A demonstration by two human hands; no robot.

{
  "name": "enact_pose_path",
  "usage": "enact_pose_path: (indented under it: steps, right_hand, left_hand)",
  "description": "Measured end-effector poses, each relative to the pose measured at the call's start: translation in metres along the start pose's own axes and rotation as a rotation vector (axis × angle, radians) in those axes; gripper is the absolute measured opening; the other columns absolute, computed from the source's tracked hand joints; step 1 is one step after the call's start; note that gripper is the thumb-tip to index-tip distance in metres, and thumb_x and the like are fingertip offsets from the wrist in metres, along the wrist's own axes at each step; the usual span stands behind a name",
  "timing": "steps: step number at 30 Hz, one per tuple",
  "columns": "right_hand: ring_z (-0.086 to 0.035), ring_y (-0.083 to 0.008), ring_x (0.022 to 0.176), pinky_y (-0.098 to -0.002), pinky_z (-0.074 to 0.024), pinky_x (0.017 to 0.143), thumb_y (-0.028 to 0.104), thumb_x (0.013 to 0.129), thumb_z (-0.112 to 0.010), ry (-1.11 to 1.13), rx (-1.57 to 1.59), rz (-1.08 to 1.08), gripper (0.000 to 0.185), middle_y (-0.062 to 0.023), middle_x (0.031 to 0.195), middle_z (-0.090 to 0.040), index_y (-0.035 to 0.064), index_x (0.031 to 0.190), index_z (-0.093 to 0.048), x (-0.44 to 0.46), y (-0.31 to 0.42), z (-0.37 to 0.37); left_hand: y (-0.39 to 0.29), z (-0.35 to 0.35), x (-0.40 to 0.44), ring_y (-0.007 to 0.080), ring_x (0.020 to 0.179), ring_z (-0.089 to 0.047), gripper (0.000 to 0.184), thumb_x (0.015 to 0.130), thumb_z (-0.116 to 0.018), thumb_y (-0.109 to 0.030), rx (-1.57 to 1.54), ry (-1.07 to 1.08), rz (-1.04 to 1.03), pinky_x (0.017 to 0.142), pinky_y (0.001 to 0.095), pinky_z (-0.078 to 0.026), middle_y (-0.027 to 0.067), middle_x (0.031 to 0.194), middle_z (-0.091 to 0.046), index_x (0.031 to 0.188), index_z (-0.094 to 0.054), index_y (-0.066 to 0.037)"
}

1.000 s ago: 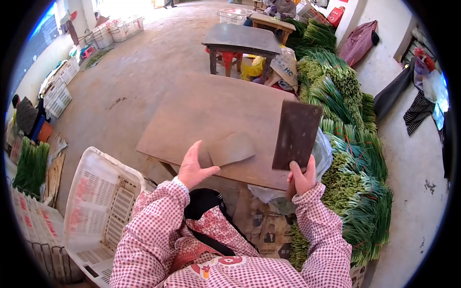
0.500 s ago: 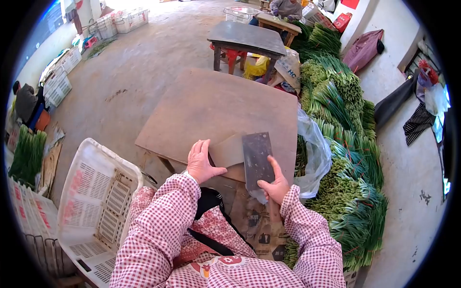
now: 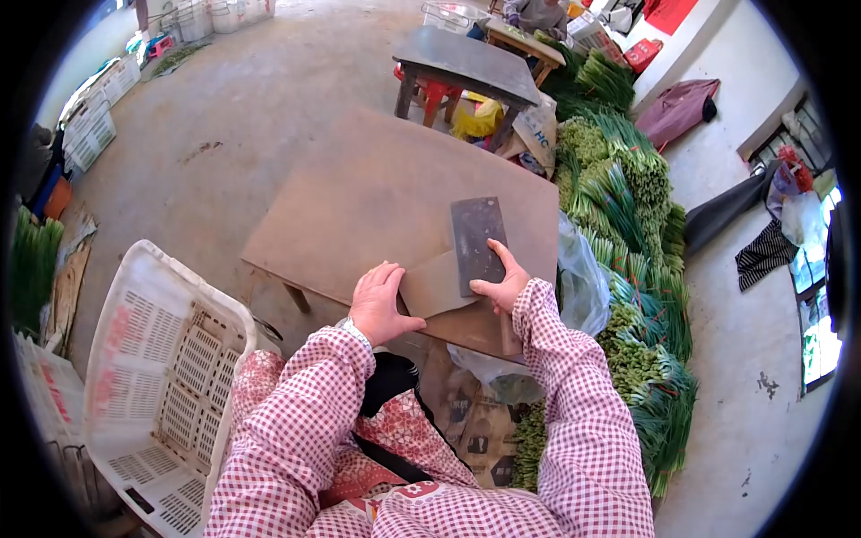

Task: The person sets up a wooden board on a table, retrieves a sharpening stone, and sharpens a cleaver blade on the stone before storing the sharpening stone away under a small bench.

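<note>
A brown table stands in front of me. My left hand is at its near edge, thumb apart from the fingers, holding nothing. Just right of that hand lies a flat grey-brown piece on the tabletop. My right hand is closed on a cleaver with a wide dark blade. The blade is over the right end of the flat piece, its flat side facing up. Whether the blade touches the piece or the table, I cannot tell.
A white plastic crate leans at the left. Bundled green stalks are piled along the right, beside a clear plastic bag. Beyond stands a dark table; a person sits farther back.
The cleaver has swung from upright at the right to the left, lower over the flat piece, then moved farther onto the table. My left hand has shifted slightly right, staying open.
</note>
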State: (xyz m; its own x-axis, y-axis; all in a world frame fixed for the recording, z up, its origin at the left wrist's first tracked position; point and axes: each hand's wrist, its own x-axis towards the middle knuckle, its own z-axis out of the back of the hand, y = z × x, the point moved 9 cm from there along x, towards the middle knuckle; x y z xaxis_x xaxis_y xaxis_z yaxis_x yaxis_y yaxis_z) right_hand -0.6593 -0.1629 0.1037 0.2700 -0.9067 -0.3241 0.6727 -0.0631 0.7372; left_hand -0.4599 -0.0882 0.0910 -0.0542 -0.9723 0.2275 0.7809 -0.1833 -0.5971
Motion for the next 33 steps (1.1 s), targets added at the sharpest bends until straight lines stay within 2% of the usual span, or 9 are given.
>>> enact_pose_path:
  steps: [7,11,17,21,23,24,26,30,33]
  right_hand:
    - [-0.054,-0.0214,0.104,-0.0295,-0.0503,0.075,0.021,0.067,-0.072,0.189,0.034,-0.121,0.078,-0.013,0.127,-0.046,0.0141,0.134,-0.033,-0.121,-0.015,-0.032]
    - [-0.05,-0.0121,0.045,-0.0262,-0.0444,0.042,0.018,0.069,-0.07,0.046,0.026,0.123,0.081,-0.0162,0.116,-0.052,0.0125,0.136,-0.026,-0.057,0.0,-0.008]
    - [-0.046,-0.0128,0.04,-0.0277,-0.0417,0.039,0.021,0.068,-0.068,-0.077,0.033,0.009,0.082,-0.0165,0.102,-0.057,0.0116,0.137,-0.024,-0.04,-0.005,-0.009]
    - [-0.028,-0.0263,0.129,-0.0334,-0.0237,0.105,0.022,0.064,-0.073,0.096,-0.209,0.059,0.083,-0.0201,0.134,-0.036,0.004,0.133,-0.031,-0.108,-0.009,-0.03]
    - [-0.033,-0.0261,0.126,-0.0327,-0.0265,0.103,0.022,0.065,-0.072,0.114,-0.129,0.105,0.081,-0.0189,0.133,-0.037,0.0018,0.132,-0.032,-0.093,-0.017,-0.019]
    - [-0.053,-0.0269,0.106,-0.0347,-0.0431,0.09,0.025,0.067,-0.069,-0.05,-0.341,0.438,0.081,-0.0191,0.121,-0.049,0.013,0.136,-0.027,-0.066,-0.007,-0.007]
    - [-0.046,-0.0126,0.039,-0.0261,-0.0427,0.038,0.021,0.071,-0.067,-0.062,-0.033,-0.034,0.083,-0.0115,0.09,-0.061,0.0141,0.138,-0.018,-0.017,-0.008,0.006]
    - [-0.048,-0.0148,0.039,-0.0292,-0.0434,0.039,0.023,0.071,-0.066,-0.16,-0.03,0.043,0.085,-0.0186,0.108,-0.056,0.0145,0.139,-0.017,-0.029,-0.01,0.0]
    - [-0.033,-0.0271,0.126,-0.0359,-0.0303,0.102,0.024,0.068,-0.068,0.029,-0.252,0.069,0.081,-0.019,0.133,-0.037,0.0086,0.136,-0.025,-0.1,-0.014,-0.026]
  left_hand:
    - [-0.002,-0.002,-0.006,0.0302,0.121,-0.036,0.085,0.05,-0.08,-0.038,-0.056,-0.049,0.018,0.102,0.0388,-0.028,0.0154,0.122,-0.044,0.116,-0.044,0.002]
    - [-0.001,-0.001,0.0,0.0303,0.118,-0.038,0.083,0.05,-0.081,-0.038,-0.062,-0.022,-0.002,0.101,0.0386,-0.029,0.0153,0.121,-0.045,0.114,-0.045,0.002]
    - [-0.001,0.0,-0.007,0.0306,0.114,-0.041,0.079,0.05,-0.081,-0.035,-0.08,-0.067,-0.014,0.098,0.0382,-0.032,0.0151,0.117,-0.046,0.111,-0.047,0.002]
    - [0.001,0.002,-0.005,0.0307,0.114,-0.041,0.079,0.05,-0.081,-0.035,-0.094,-0.089,-0.032,0.098,0.0381,-0.033,0.0151,0.117,-0.046,0.111,-0.047,0.002]
    - [0.001,0.002,-0.003,0.0307,0.114,-0.041,0.079,0.05,-0.081,-0.035,-0.087,-0.071,-0.026,0.098,0.038,-0.033,0.0153,0.117,-0.046,0.111,-0.047,0.002]
    - [-0.001,0.003,-0.002,0.0307,0.114,-0.041,0.079,0.05,-0.081,-0.036,-0.082,-0.069,-0.03,0.098,0.038,-0.033,0.0155,0.117,-0.046,0.111,-0.047,0.002]
    - [-0.002,0.001,-0.005,0.0306,0.114,-0.041,0.079,0.05,-0.081,-0.036,-0.088,-0.048,-0.015,0.098,0.038,-0.032,0.0154,0.118,-0.046,0.11,-0.047,0.002]
    - [0.003,-0.003,-0.005,0.0302,0.114,-0.041,0.077,0.049,-0.081,-0.036,-0.064,-0.079,0.005,0.098,0.0378,-0.032,0.0144,0.118,-0.046,0.108,-0.048,0.001]
    - [0.003,0.001,-0.005,0.0301,0.114,-0.041,0.078,0.049,-0.081,-0.037,-0.101,-0.062,0.007,0.098,0.0377,-0.032,0.0142,0.118,-0.046,0.108,-0.048,0.001]
